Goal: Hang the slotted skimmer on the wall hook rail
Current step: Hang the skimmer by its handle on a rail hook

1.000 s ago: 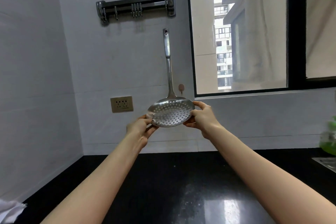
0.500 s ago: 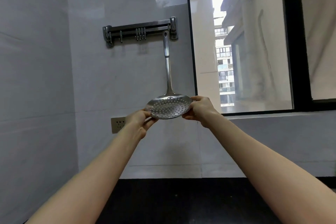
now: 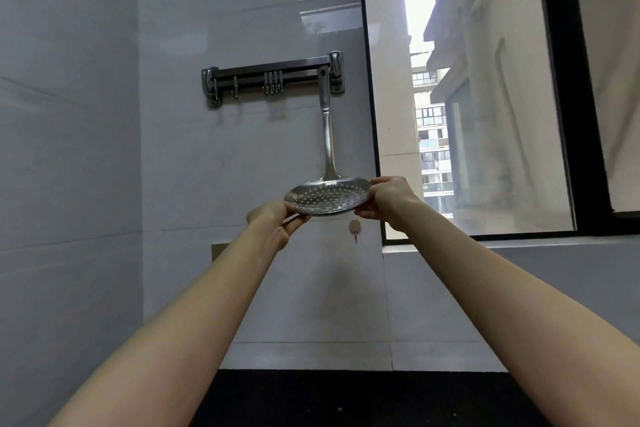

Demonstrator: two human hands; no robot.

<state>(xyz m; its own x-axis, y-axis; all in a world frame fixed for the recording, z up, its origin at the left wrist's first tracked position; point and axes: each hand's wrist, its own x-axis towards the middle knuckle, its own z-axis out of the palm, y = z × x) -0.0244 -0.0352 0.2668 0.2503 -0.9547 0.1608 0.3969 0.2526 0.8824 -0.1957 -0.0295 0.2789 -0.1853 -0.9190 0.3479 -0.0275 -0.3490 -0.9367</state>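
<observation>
A pale grey tiled kitchen wall [image 3: 173, 184] is meeting a dark-framed window [image 3: 557, 114] that is looking out on apartment blocks, with a strip of black counter [image 3: 346, 399] showing along the bottom. A person is reaching up with both bare arms, lifting a stainless slotted skimmer [image 3: 329, 198] toward the steel hook rail [image 3: 273, 74] mounted high on the wall. The left hand [image 3: 273, 222] is pinching the left rim of the perforated bowl between thumb and fingers, while the right hand [image 3: 388, 201] is gripping the right rim in the same way, so the bowl is lying nearly level and the handle [image 3: 326, 135] is standing almost upright. The handle's tip, with its hanging hole [image 3: 322, 72], is overlapping the right end of the rail, just beside the right bracket [image 3: 336, 72]. The rail's small hooks [image 3: 273, 83] are bunching nearer the middle and left, apart from the handle tip, and whether any hook sits behind the hole cannot be told. A small pinkish adhesive hook [image 3: 355, 227] is sticking to the wall below the bowl, and the corner of a wall socket [image 3: 219, 250] is peeking out behind the left forearm. By the look of it, the raising is mostly done; catching the hole on a hook and letting go of the bowl is appearing to be what is left.
</observation>
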